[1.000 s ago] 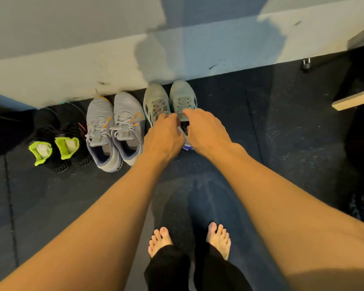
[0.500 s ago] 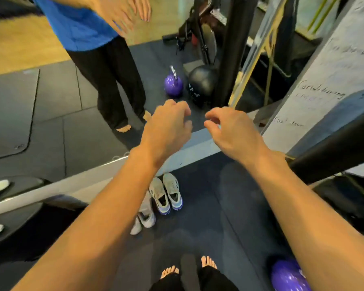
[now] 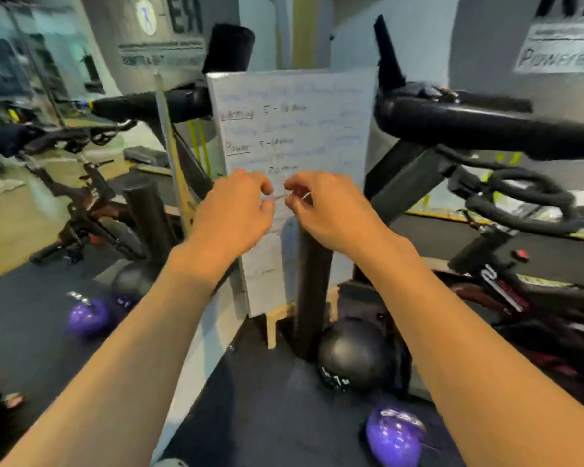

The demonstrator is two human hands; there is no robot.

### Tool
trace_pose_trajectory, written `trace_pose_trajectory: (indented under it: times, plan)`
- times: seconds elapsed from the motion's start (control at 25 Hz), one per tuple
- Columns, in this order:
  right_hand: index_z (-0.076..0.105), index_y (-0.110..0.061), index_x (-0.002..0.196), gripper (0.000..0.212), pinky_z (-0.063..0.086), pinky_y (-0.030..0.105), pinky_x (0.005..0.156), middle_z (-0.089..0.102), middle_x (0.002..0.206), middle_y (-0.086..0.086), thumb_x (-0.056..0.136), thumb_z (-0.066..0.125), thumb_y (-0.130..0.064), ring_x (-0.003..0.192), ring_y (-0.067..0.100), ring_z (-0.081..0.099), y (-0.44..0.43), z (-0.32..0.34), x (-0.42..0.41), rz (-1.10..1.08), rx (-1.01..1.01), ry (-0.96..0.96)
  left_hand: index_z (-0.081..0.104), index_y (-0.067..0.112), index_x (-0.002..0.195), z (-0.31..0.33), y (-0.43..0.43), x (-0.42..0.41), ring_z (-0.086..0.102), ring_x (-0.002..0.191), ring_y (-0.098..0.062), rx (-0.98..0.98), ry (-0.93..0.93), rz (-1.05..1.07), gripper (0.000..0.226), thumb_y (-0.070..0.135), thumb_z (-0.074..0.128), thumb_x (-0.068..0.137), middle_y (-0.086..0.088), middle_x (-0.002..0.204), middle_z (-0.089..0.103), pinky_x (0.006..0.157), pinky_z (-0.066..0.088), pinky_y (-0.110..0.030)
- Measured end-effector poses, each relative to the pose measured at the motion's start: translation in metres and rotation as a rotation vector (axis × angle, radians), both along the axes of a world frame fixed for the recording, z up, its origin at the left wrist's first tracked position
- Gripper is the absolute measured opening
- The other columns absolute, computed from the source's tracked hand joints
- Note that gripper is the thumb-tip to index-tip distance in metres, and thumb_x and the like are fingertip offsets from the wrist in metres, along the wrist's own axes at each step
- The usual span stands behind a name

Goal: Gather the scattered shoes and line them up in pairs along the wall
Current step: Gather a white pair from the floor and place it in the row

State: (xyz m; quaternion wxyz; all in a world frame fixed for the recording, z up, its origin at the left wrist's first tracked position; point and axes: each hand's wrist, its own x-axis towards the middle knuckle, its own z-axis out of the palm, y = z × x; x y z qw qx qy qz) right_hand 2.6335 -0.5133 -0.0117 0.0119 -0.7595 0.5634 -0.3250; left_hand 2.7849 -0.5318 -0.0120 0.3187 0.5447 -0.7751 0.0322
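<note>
Two hands, left hand [image 3: 231, 214] and right hand [image 3: 331, 210]; one whiteboard [image 3: 294, 129]; two black balls, right ball [image 3: 351, 355] and left ball [image 3: 132, 281]; two purple kettlebells clearly shown, right kettlebell [image 3: 395, 436] and left kettlebell [image 3: 85, 315]; two exercise bikes, left bike [image 3: 91, 197] and right bike [image 3: 486, 126].

Whiteboard [image 3: 294, 129]: handwritten "Power", rest blurred. Wall sign [image 3: 560, 52]: "Powered".

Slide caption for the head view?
Left hand and right hand raised, fingers curled, before a handwritten whiteboard between exercise bikes; no shoes in view.
</note>
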Motion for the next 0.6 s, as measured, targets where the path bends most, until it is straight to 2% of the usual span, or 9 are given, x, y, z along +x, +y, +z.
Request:
trace_pose_trajectory:
  times: [0.12, 0.24, 0.6]
  plan:
    - [0.060, -0.023, 0.121, 0.029, 0.051, 0.043, 0.086, 0.069, 0.108, 0.000, 0.094, 0.054, -0.030, 0.103, 0.026, 0.061, 0.049, 0.022, -0.097, -0.191, -0.040, -0.012, 0.061, 0.023, 0.113, 0.023, 0.017, -0.109, 0.052, 0.114, -0.032, -0.032, 0.006, -0.211, 0.023, 0.024, 0.053, 0.091, -0.008, 0.121, 0.058, 0.093, 0.045, -0.046]
    - [0.062, -0.023, 0.117, 0.026, 0.051, 0.045, 0.083, 0.070, 0.104, 0.003, 0.093, 0.054, -0.028, 0.100, 0.028, 0.062, 0.117, 0.030, -0.198, -0.381, -0.091, -0.047, 0.061, 0.024, 0.114, 0.036, 0.059, -0.226, 0.053, 0.111, -0.030, -0.074, 0.009, -0.420, 0.024, 0.025, 0.053, 0.091, -0.006, 0.119, 0.057, 0.090, 0.047, -0.046]
    - [0.062, -0.021, 0.117, 0.025, 0.052, 0.041, 0.082, 0.070, 0.103, -0.002, 0.093, 0.055, -0.025, 0.095, 0.022, 0.064, 0.334, 0.025, -0.465, -0.902, -0.112, -0.093, 0.063, 0.022, 0.111, 0.028, 0.219, -0.534, 0.055, 0.109, -0.025, -0.061, 0.086, -0.912, 0.021, 0.023, 0.055, 0.091, -0.004, 0.116, 0.060, 0.090, 0.046, -0.043]
